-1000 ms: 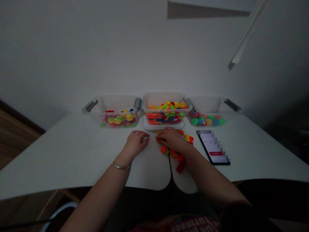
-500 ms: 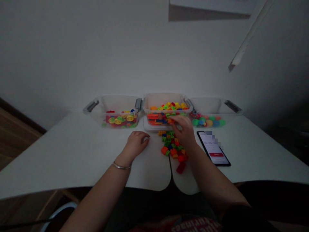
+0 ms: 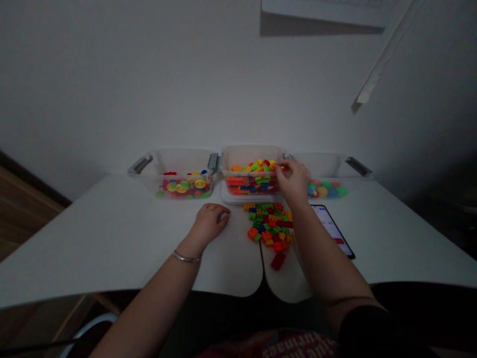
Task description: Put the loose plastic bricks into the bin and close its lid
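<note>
A loose pile of coloured toy building bricks [image 3: 270, 224] lies on the white table, with a dark red brick [image 3: 278, 260] nearest me. My right hand [image 3: 294, 181] is over the right front corner of the middle clear bin [image 3: 250, 175]. Its thumb and fingers come together at the rim. Orange-red shows by the fingertips, but whether it is a held brick or bricks in the bin I cannot make out. My left hand [image 3: 209, 223] rests on the table left of the pile, fingers loosely bent and thumb apart, holding nothing.
A left clear bin [image 3: 186, 164] contains coloured round pieces, some yellow and cup-like. The right clear bin [image 3: 320, 164] has coloured balls. Under the middle bin sits a pale lid-like base [image 3: 233, 200]. A phone [image 3: 337, 233] lies partly behind my right forearm. A seam [image 3: 262, 258] splits the table's front.
My right hand has gone from in front of the middle bin, where it pinched an orange brick, up and right to the rim. My left hand has stayed in place.
</note>
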Available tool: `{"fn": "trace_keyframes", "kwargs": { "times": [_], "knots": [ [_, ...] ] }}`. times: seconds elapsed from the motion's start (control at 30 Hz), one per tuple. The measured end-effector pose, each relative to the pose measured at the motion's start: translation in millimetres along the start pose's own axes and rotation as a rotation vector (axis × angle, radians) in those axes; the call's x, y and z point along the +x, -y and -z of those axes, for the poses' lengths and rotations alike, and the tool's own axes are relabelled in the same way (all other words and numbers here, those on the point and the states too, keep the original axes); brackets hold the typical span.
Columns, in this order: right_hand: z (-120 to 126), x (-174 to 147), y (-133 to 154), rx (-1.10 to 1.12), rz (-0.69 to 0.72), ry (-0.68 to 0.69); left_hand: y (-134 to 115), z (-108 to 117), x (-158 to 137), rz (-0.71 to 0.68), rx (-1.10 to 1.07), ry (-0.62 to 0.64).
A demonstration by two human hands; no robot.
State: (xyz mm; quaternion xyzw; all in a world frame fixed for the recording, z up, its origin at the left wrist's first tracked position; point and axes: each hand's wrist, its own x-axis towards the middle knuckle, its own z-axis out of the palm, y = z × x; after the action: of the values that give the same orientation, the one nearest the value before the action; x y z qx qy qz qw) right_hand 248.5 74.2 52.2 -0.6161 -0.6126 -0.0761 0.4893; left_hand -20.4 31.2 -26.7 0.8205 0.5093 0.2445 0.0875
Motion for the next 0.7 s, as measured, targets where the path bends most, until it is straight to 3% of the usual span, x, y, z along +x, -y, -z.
{"fn": "trace_keyframes", "kwargs": {
  "times": [0.13,0.33,0.7],
  "knots": [
    [-3.7,-5.1,-0.1,-0.06,0.018,0.007,-0.8,1.1,0.8,-0.003,0.011,0.009],
    [-4.9,-12.5,-6.2,-0.136,0.164,0.048,0.0,-0.1,2.6,0.006,0.012,0.019],
    [3.8,-17.9,-4.5,0.107,0.423,-0.05,-0.1,0.6,3.1,0.018,-0.004,0.026]
  ]
}}
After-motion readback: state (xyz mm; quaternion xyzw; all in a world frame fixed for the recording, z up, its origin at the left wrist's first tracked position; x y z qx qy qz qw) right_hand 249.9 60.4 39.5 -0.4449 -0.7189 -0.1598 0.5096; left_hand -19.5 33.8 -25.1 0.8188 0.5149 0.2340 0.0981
